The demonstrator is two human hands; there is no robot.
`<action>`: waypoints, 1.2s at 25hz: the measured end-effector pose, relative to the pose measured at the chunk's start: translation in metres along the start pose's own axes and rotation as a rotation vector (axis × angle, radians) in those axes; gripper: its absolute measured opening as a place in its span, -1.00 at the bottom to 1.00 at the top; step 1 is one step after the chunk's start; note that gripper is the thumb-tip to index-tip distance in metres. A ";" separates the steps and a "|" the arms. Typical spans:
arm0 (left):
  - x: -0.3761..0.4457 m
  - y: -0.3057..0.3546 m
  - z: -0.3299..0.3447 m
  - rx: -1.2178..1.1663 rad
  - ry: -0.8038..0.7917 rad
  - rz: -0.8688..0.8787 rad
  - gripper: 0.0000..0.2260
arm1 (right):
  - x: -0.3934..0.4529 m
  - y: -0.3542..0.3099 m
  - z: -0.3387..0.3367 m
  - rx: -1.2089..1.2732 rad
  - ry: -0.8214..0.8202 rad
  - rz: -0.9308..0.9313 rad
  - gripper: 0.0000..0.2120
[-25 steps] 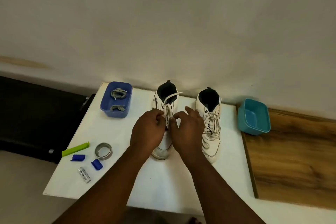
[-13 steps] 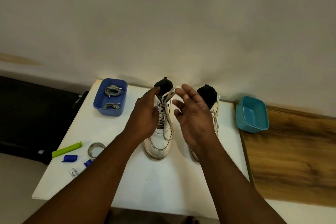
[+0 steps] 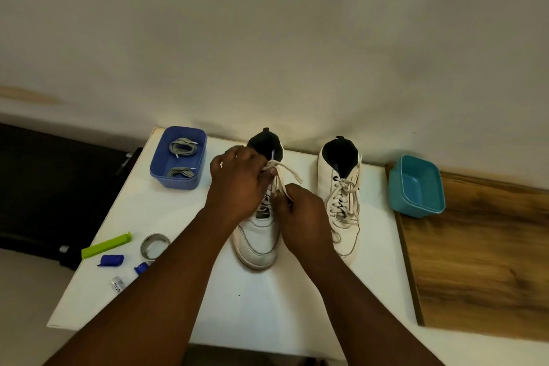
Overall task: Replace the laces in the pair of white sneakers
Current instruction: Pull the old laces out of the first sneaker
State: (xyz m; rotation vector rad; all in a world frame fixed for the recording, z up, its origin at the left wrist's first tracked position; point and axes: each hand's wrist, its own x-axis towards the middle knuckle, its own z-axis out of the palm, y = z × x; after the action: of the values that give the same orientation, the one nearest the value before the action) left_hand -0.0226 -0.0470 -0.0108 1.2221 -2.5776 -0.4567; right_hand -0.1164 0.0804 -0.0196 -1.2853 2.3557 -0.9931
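Sneakers: two; both hands, left and right, pinch one white lace.

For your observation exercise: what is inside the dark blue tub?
Inside the blue tub lie two bundles of grey laces, one nearer the wall, one nearer the front. The near wall hides part of the floor beneath them.

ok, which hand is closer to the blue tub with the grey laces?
Left. The left hand pinches the white lace over the left sneaker, just right of the blue tub. The right hand grips the lace farther right and nearer the camera.
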 end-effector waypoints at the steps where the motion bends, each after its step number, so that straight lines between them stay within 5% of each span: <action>1: -0.003 -0.001 -0.003 -0.007 -0.040 0.027 -0.67 | -0.002 0.000 -0.004 0.068 -0.028 0.030 -0.62; 7: -0.022 -0.012 -0.026 -0.215 -0.129 0.065 -0.64 | -0.023 -0.008 -0.035 0.254 -0.376 0.160 -0.57; 13: -0.026 -0.020 -0.031 -0.346 0.128 0.089 -0.77 | -0.009 -0.011 -0.040 0.403 -0.006 0.156 -0.76; 15: -0.032 -0.026 -0.037 -0.353 0.046 0.028 -0.82 | -0.004 -0.021 -0.035 0.523 -0.015 0.097 -0.86; 19: -0.042 -0.025 -0.044 0.013 -0.126 0.029 -0.69 | 0.006 -0.031 -0.024 0.543 -0.094 -0.063 -0.64; 22: -0.042 -0.013 -0.060 -0.131 0.209 0.106 -0.62 | 0.004 -0.026 -0.019 0.390 0.035 -0.031 -0.70; 25: -0.047 0.000 -0.079 -0.604 0.549 0.058 -0.74 | 0.000 -0.018 -0.020 0.304 0.037 0.086 -0.72; 27: -0.050 0.008 -0.093 -0.949 0.650 -0.024 -0.76 | -0.001 -0.018 -0.020 0.253 -0.011 0.055 -0.71; 30: -0.059 0.024 -0.112 -1.085 0.711 0.019 -0.77 | 0.003 -0.027 -0.017 0.165 -0.067 -0.087 -0.73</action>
State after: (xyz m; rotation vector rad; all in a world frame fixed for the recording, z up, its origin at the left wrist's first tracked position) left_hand 0.0368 -0.0054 0.0956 0.7282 -1.3592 -0.9988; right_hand -0.1104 0.0754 0.0117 -1.3446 2.1354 -1.1254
